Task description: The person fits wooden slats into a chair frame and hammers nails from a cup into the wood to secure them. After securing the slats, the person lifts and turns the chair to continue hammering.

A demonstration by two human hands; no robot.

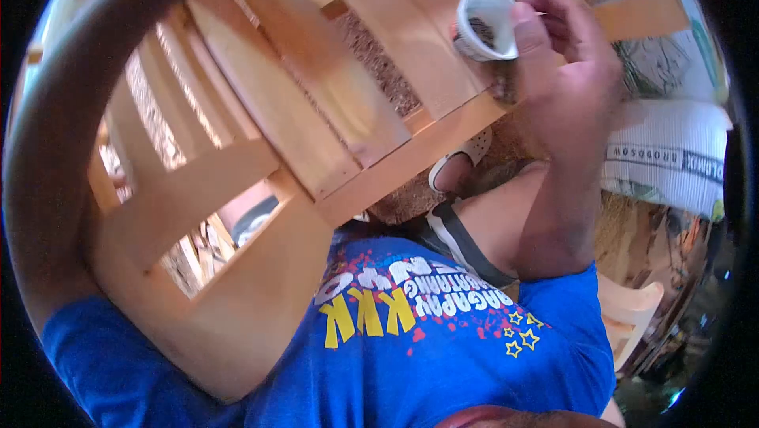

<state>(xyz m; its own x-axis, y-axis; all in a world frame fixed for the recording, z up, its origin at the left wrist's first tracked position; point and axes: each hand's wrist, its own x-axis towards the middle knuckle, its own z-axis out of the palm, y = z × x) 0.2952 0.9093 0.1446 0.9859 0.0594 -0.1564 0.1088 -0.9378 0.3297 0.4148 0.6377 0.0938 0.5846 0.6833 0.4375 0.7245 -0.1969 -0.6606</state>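
My right hand (557, 41) holds a small white cup (486, 25) by its rim, with the thumb at the near side and the fingers curled behind. The cup tilts toward me and shows dark matter inside. It is above the edge of a wooden slatted seat (308, 104). My left arm curves up the left side and across the top of the view; its hand is outside the frame.
A curved wooden armrest (221, 301) and slats lie at the left. A white crocs-type shoe (474, 151) shows below the seat. At the right are a printed white sack (668, 155) and a pale wooden piece (632, 313). Another wooden piece (632, 1) stands at the upper right.
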